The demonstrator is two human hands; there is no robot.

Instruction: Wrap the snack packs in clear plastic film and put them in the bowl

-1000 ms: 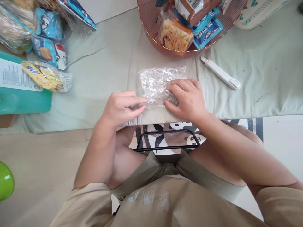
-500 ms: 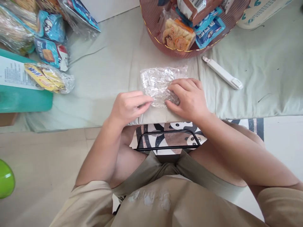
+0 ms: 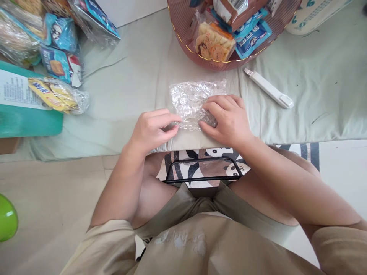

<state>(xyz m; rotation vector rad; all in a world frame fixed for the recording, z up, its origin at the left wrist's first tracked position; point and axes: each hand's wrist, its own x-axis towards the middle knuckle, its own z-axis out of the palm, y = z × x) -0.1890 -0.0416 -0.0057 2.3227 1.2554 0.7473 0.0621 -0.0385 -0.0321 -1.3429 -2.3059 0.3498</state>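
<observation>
A crumpled piece of clear plastic film (image 3: 186, 97) is lying flat on the cloth-covered worktop (image 3: 129, 88), directly in front of me and near the front edge. My right hand (image 3: 226, 118) is resting over the film's right side, fingers curling and thumb standing apart from the forefinger; I cannot tell whether this grip is holding any of it. My left hand (image 3: 155, 130) is sitting at the film's lower left corner, its grip narrow, a small gap showing between thumb and forefinger. Beyond the film, a pinkish, gold-rimmed bowl (image 3: 220, 66) is holding wrapped snacks (image 3: 215, 42). A slim white tool (image 3: 268, 88) is lying to the right, and a yellow packet (image 3: 54, 95) is resting far left, partly over a teal container (image 3: 31, 124).
</observation>
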